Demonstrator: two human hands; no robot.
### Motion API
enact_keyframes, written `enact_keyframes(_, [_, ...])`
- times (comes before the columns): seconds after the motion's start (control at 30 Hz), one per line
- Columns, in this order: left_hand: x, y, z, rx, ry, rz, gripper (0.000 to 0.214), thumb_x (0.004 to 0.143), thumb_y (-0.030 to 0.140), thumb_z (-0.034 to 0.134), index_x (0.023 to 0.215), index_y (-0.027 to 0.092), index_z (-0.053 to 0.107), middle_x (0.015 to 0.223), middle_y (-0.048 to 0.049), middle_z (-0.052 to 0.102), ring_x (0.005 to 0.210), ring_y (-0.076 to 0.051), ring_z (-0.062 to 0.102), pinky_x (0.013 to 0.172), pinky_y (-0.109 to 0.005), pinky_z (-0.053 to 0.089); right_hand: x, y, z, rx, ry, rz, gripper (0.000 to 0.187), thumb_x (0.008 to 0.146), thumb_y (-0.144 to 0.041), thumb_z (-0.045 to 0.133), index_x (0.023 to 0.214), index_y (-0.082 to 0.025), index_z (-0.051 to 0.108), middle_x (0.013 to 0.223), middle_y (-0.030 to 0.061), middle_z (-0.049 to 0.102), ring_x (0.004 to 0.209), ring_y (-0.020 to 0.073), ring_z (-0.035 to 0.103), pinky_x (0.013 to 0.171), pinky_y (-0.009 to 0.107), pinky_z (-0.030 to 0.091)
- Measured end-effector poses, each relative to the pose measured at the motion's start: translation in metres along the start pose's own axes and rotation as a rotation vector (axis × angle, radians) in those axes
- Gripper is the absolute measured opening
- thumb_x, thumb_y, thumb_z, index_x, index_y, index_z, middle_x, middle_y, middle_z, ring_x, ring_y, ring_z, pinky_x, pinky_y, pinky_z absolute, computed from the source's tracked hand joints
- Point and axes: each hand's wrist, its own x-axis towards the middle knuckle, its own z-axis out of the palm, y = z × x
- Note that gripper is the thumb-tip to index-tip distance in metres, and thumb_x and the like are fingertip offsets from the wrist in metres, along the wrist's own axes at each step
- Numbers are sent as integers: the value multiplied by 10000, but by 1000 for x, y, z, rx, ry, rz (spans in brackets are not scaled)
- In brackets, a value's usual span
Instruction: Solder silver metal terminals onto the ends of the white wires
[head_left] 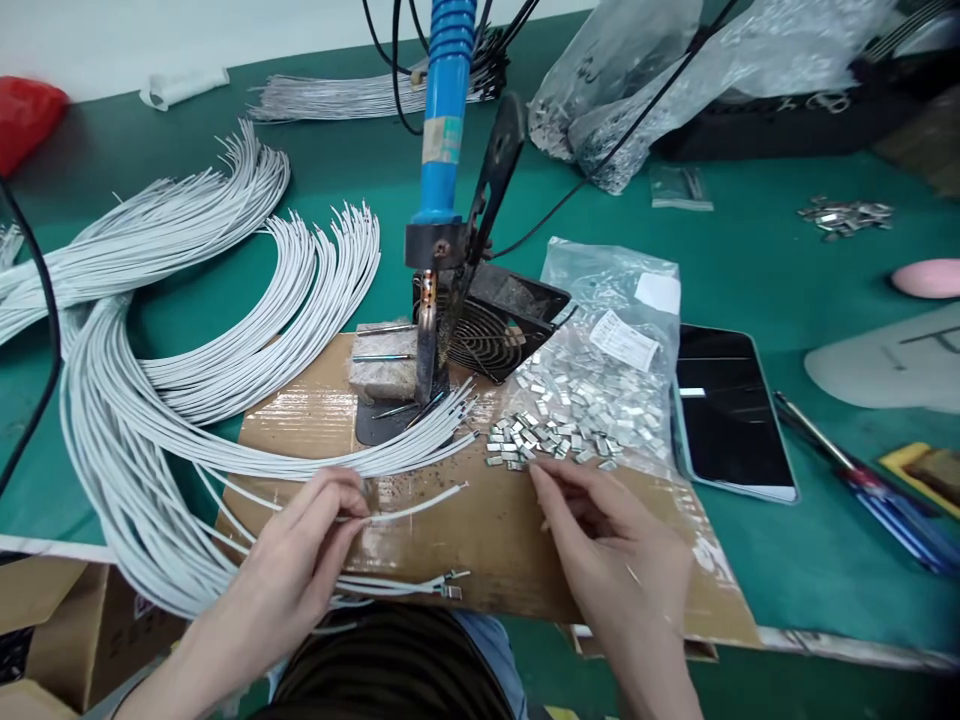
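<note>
My left hand (285,565) is shut on a white insulated wire (409,506), pinching it near its stripped end above the cardboard sheet (480,530). My right hand (607,545) sits at the edge of a loose pile of small metal clips (521,443). Its fingertips are pinched together there, and I cannot tell whether they hold a clip. Beside the pile lies a clear plastic bag of the same clips (592,385). Large bundles of white wires (187,340) curve in from the left, their ends fanned out on the cardboard.
A blue-handled soldering iron (448,100) stands upright in its stand (442,260), behind a metal fan guard (487,338). A black tablet (731,410) lies to the right, and screwdrivers (877,490) lie farther right on the green mat (750,260). Plastic bags (637,80) lie at the back.
</note>
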Motion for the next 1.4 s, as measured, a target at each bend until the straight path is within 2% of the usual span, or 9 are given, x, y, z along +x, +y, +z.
enact_keyframes(0.07, [1, 11, -10, -108, -181, -91, 140, 1060, 185, 528, 1100, 252, 645, 986, -25, 750, 879, -179, 734, 787, -251, 558, 2, -2, 1, -65, -33, -56, 197, 891, -380, 754, 930, -212, 850, 758, 24, 738, 531, 128, 586, 559, 271, 561])
enact_keyframes(0.13, [6, 24, -13, -195, -312, -132, 189, 1032, 208, 586, 1186, 269, 677, 1055, -31, 777, 945, -201, 732, 834, -271, 547, 4, -5, 3, -107, -61, -100, 200, 890, -384, 746, 925, -213, 842, 747, 13, 717, 517, 121, 562, 562, 271, 553])
enact_keyframes(0.2, [15, 35, -8, -354, -419, -167, 117, 1015, 235, 613, 1090, 247, 702, 954, -25, 762, 881, -193, 700, 783, -260, 528, 5, -7, 4, -131, -77, -122, 226, 902, -414, 726, 873, -213, 825, 720, 7, 696, 501, 119, 547, 546, 268, 536])
enact_keyframes(0.27, [26, 41, 2, -626, -488, -305, 163, 1047, 313, 570, 968, 202, 658, 779, 3, 679, 635, -129, 588, 612, -226, 469, 3, -7, 3, -136, -84, -120, 272, 914, -453, 708, 814, -217, 798, 692, 5, 676, 488, 122, 538, 528, 270, 523])
enact_keyframes(0.37, [38, 40, 17, -841, -334, -436, 257, 1002, 404, 649, 883, 178, 613, 660, 57, 527, 528, -83, 420, 493, -195, 328, -6, -3, 0, -114, -73, -73, 278, 907, -481, 725, 828, -220, 780, 731, 20, 699, 534, 143, 591, 568, 282, 551])
enact_keyframes(0.5, [44, 31, 23, -1009, -185, -518, 411, 899, 543, 772, 879, 162, 617, 642, 72, 521, 450, -46, 349, 438, -193, 236, -25, -4, 3, 9, -42, 83, 275, 921, -464, 757, 937, -189, 761, 789, 56, 770, 608, 166, 704, 581, 260, 597])
enact_keyframes(0.63, [43, 29, 19, -1088, -142, -527, 427, 880, 538, 812, 879, 152, 630, 650, 69, 541, 441, -27, 340, 434, -185, 213, -41, -27, 16, 220, -130, 228, 263, 948, -434, 760, 961, -172, 774, 683, 27, 753, 560, 155, 725, 538, 219, 615])
enact_keyframes(0.9, [41, 33, 15, -1104, -159, -495, 407, 930, 523, 769, 826, 158, 621, 601, 70, 506, 453, -42, 343, 438, -190, 215, -35, -76, 29, 635, -294, 394, 105, 859, -343, 839, 905, -264, 893, 672, -1, 657, 524, 98, 577, 484, 201, 481])
enact_keyframes(1.4, [38, 40, 20, -999, -85, -474, 408, 935, 512, 756, 789, 177, 573, 610, 71, 483, 535, -77, 370, 509, -210, 285, -32, -66, 25, 565, -354, 246, 90, 885, -289, 810, 904, -268, 895, 625, -6, 642, 478, 101, 550, 429, 205, 431])
